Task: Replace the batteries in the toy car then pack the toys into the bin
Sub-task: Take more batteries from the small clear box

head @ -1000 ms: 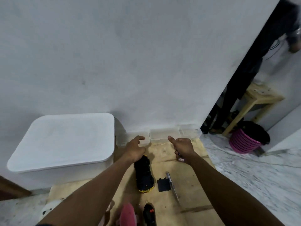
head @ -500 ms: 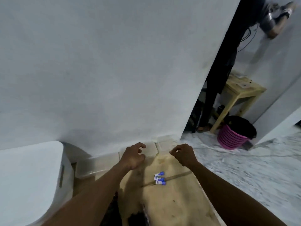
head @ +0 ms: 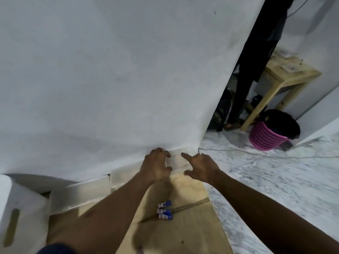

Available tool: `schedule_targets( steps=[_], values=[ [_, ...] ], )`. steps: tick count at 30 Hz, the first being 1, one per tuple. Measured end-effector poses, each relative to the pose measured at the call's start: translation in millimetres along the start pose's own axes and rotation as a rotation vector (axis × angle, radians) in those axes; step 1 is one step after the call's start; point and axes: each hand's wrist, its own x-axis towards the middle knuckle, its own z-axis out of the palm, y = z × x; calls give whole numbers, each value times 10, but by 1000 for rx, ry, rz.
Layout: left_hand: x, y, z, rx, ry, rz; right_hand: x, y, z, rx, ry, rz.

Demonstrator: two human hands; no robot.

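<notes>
- Left hand (head: pixel 156 165): stretched forward near the foot of the white wall (head: pixel 110 79), fingers curled and spread, gripping nothing.
- Right hand (head: pixel 200 165): level with the left and just beside it, fingers splayed apart, palm down, nothing in it.
- Between the two hands, against the wall, stands a small clear plastic container (head: pixel 177 163); the image is too blurred to tell whether either hand touches it.
- Batteries (head: pixel 164 210): three blue-and-white cells lie side by side on the wooden board (head: pixel 192 226), between the forearms and well short of the hands.
- Bin (head: pixel 20 208): white, with a slot handle in its side, at the lower left edge, left of the board; only part of it shows.
- A larger clear container (head: pixel 80 193) lies between the bin and the wall.
- Toy car: not in view.
- Right of the board, marble floor (head: pixel 275 180); farther off, a pink basket (head: pixel 266 138) and a wooden stool (head: pixel 286 74).
</notes>
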Motion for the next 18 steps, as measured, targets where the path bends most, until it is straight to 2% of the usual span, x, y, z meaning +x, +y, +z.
schedule_targets(
  steps=[9, 18],
  values=[
    [7, -89, -26, 57, -29, 60, 70, -78, -114, -265, 14, -120],
    [50, -127, 27, 65, 1, 54, -8, -480, -162, -386, -17, -88]
  ],
)
